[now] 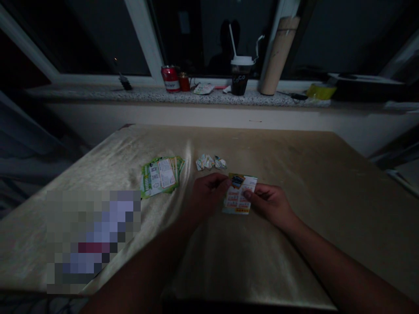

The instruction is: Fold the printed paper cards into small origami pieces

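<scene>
Nearest to us, midway between the table's [278, 266] near and far edges, the right hand [270, 201] pinches a printed card [237, 203], thumb across its face. The left hand [211, 190] meets the card's upper left side; we cannot tell whether its fingertips grip or merely touch. If both hands pulled unevenly, we judge the card could bend or slip from that thumb. Toward the table's left edge lies a fanned pile of green cards [160, 175]; a careless sweep of the left hand might scatter it. Nearer the far edge, crumpled scraps [205, 162] sit loose, and a brushing knuckle could push them away. Past that edge, a lidded cup [241, 78] stands on the windowsill [147, 94].
</scene>
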Tool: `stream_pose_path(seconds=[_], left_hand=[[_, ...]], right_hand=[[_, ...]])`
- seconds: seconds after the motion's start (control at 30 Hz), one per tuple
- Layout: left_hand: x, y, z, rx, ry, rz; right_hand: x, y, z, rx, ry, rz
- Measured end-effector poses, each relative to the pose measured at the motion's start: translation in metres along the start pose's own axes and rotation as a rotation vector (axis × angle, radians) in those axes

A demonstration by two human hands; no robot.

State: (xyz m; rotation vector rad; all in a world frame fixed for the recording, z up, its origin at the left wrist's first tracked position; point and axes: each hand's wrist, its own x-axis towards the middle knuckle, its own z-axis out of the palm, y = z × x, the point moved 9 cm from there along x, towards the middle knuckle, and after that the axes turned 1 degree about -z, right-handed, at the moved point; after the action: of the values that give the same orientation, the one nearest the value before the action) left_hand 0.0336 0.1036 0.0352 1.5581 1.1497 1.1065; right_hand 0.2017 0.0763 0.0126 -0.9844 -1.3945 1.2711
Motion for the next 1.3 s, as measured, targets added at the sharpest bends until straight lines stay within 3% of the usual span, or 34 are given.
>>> stream_pose_path(seconds=[0.33, 0.83, 1.3], left_hand=[[-0.009, 0.006, 0.004, 0.139, 0.048, -0.020], [-0.011, 0.012, 0.004, 0.175, 0.038, 0.019], [-0.009, 0.003, 0.004, 0.023, 0.029, -0.041]], right_hand=[[0.001, 0.006, -0.018, 0.107, 0.149, 0.060], [-0.001, 0.013, -0.022, 0.116, 0.158, 0.085], [-0.001, 0.012, -0.021, 0.161, 0.144, 0.078]])
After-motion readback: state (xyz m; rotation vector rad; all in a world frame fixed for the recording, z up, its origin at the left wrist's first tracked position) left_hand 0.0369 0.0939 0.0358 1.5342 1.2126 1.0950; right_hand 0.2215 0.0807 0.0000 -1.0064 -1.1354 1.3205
